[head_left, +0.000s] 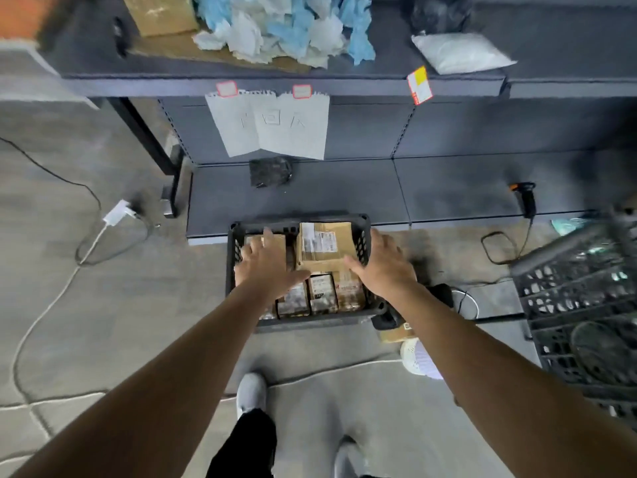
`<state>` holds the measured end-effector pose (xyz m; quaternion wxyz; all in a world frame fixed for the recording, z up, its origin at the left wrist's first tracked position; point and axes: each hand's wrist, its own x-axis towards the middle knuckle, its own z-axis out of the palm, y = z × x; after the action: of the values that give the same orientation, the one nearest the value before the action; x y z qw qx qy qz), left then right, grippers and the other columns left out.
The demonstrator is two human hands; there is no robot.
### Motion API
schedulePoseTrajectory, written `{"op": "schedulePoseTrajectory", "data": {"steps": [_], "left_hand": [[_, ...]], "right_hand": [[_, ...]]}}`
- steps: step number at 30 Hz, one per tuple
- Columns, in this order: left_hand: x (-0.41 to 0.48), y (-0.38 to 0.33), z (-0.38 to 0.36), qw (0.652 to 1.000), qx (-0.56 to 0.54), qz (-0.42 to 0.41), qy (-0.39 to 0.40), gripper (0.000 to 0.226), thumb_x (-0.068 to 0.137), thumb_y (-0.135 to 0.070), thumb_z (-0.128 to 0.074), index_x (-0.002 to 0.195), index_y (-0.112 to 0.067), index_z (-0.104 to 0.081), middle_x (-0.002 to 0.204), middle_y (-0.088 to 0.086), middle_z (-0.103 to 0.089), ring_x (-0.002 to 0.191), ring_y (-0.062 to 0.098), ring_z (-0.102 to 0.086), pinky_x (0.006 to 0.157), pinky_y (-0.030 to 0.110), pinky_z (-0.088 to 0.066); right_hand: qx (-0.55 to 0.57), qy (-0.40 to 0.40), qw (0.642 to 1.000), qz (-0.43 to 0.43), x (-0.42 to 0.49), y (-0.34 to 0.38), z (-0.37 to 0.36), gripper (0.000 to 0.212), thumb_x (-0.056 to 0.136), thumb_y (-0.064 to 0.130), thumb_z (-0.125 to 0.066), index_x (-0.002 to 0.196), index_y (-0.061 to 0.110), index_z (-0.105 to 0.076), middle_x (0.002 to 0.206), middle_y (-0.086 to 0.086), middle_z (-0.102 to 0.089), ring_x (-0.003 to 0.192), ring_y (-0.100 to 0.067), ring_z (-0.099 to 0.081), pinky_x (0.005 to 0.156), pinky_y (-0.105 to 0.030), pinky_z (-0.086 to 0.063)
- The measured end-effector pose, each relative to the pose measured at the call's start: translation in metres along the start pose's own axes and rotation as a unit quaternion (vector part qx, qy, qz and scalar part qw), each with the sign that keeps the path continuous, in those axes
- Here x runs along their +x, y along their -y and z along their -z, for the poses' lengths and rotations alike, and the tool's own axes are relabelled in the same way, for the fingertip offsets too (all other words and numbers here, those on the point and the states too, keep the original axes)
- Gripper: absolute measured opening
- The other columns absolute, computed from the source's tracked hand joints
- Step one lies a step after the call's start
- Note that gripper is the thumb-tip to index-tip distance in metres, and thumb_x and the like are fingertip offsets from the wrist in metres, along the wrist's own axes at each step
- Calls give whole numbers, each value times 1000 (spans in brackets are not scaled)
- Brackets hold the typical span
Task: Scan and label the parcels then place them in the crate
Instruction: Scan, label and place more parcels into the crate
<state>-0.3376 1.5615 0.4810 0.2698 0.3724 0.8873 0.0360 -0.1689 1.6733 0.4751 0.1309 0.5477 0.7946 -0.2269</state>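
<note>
Parcels (348,291) lie packed in the black crate (300,220) on the floor at my feet. A large carton (327,250) sits at the far right, a smaller brown box (277,241) is to its left, and small labelled packets (322,293) line the near wall. My left hand (265,267) spreads wide over the smaller brown box, fingers straight, holding nothing; whether the palm presses on it I cannot tell. My right hand (382,267) is just as wide and just as empty, over the carton's near right corner and the crate's right rim.

I judge the job well advanced: white labels show on the carton and packets, and the crate looks nearly full. The scanner (527,198) lies well apart on the low shelf (448,191). What may be left is one small cardboard parcel (396,334) on the floor beside my right shoe (418,360), just outside the crate. Whether it is labelled I cannot tell.
</note>
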Motion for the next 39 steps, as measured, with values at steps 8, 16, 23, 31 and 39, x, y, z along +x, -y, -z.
{"op": "schedulePoseTrajectory", "data": {"steps": [8,16,23,31,39], "left_hand": [[-173,-13,116,998,-3,15,-55,121,69,-76,-63,154,-13,-4,157,14,-20,143,35,-21,107,52,-35],[-283,40,153,996,0,12,-83,118,74,-76,-58,154,-13,1,157,13,-14,145,32,-15,108,50,-34],[-356,153,178,991,-29,13,-128,116,73,-72,-62,154,-14,-2,155,12,-20,143,32,-18,108,50,-34],[-417,299,197,985,-41,31,-165,116,68,-77,-62,152,-16,-9,150,8,-25,140,29,-22,107,48,-37],[-426,371,215,981,-41,54,-181,116,70,-78,-59,152,-14,-7,152,7,-23,141,28,-22,105,47,-37]], "right_hand": [[19,-29,997,72,-155,26,116,88,92,67,-44,157,22,-5,161,-9,-18,146,-30,-26,108,-51,-39],[5,-59,993,101,-260,62,132,87,93,67,-43,157,24,-4,159,-10,-21,143,-32,-29,108,-50,-39],[28,-86,989,116,-350,146,103,85,93,63,-46,157,24,-4,158,-12,-20,143,-34,-28,110,-52,-36],[17,-82,980,182,-452,277,31,84,93,64,-44,156,23,-6,156,-10,-23,142,-33,-28,109,-51,-36],[-10,-74,975,210,-480,346,9,83,94,63,-45,157,26,-4,158,-8,-20,144,-31,-25,106,-47,-36]]}}
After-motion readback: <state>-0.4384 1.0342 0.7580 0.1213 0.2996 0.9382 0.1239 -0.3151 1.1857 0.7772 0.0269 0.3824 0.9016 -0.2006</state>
